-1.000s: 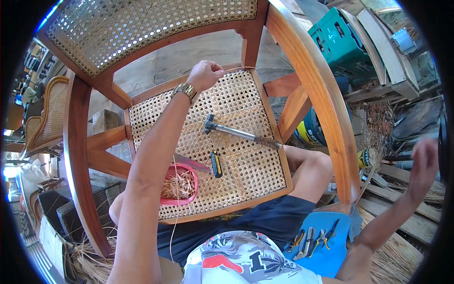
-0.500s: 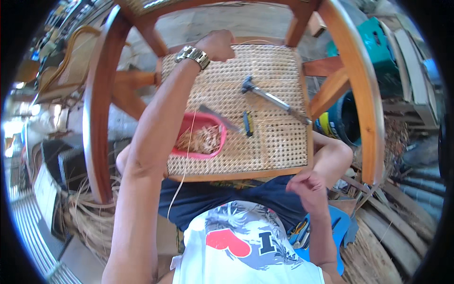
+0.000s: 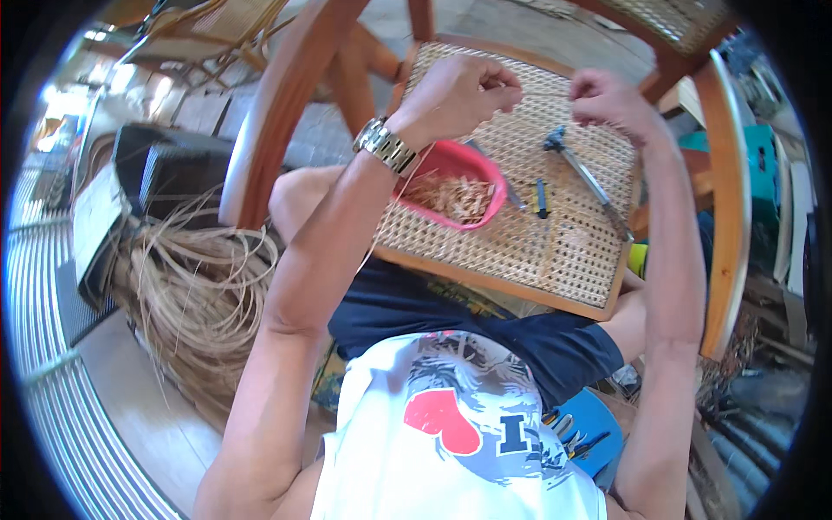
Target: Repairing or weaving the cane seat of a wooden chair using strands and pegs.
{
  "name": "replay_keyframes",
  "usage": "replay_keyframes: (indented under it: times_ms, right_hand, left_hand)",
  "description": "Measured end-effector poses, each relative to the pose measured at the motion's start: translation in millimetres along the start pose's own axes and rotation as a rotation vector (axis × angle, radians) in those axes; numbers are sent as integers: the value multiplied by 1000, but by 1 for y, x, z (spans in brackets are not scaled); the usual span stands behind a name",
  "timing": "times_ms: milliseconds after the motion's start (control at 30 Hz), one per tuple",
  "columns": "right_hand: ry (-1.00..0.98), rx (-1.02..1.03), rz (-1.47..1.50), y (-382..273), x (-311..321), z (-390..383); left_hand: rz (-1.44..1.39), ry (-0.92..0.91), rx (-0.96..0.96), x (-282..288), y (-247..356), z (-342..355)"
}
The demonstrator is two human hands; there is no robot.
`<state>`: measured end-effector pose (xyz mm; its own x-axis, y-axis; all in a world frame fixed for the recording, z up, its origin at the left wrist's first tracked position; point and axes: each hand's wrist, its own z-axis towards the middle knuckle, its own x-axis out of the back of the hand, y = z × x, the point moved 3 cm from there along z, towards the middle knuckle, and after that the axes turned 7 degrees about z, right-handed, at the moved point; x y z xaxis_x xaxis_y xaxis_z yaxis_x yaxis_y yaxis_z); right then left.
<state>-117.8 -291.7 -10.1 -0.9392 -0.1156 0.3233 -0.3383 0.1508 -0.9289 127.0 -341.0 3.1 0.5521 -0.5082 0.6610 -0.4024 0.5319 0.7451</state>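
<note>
Head view: left hand (image 3: 464,94) pinches a strand (image 3: 544,94) above the cane seat (image 3: 572,262), right hand (image 3: 612,104), fingers curled (grip unclear).

Between the left hand (image 3: 498,85) and the right hand (image 3: 582,97), a gap lay open above the cane seat (image 3: 529,260), apparently crossed by a thin strand (image 3: 548,94). On the body side of the left hand, the pink bowl (image 3: 500,198) presented a raised rim. On the body side of the right hand, the hammer (image 3: 589,180) lay aslant; the yellow-and-black cutter (image 3: 542,198) occupied the space between bowl and hammer. Bare cane nearer the body offered passage. Wooden uprights bounded sideways travel: one (image 3: 290,100) left of the left wrist, another (image 3: 728,217) right of the right forearm.
</note>
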Motion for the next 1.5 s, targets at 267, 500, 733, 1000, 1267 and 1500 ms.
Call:
replay_keyframes:
  times_ms: [267, 500, 733, 1000, 1267, 1500]
  right_hand:
    - [178, -197, 86, 60, 85, 50]
    - [374, -106, 173, 140, 149, 89]
    - [374, -115, -76, 157, 124, 91]
    - [380, -93, -302, 97, 57, 63]
    - [580, -136, -363, 62, 19, 39]
    - [655, -70, -134, 64, -6, 21]
  left_hand:
    - [68, 98, 306, 62, 21, -177]
    - [275, 316, 950, 163, 56, -360]
    - [703, 145, 1200, 336, 20, -534]
    - [1037, 802, 880, 298, 96, -457]
    - [169, 51, -154, 7, 123, -129]
    - [473, 37, -87, -44, 47, 86]
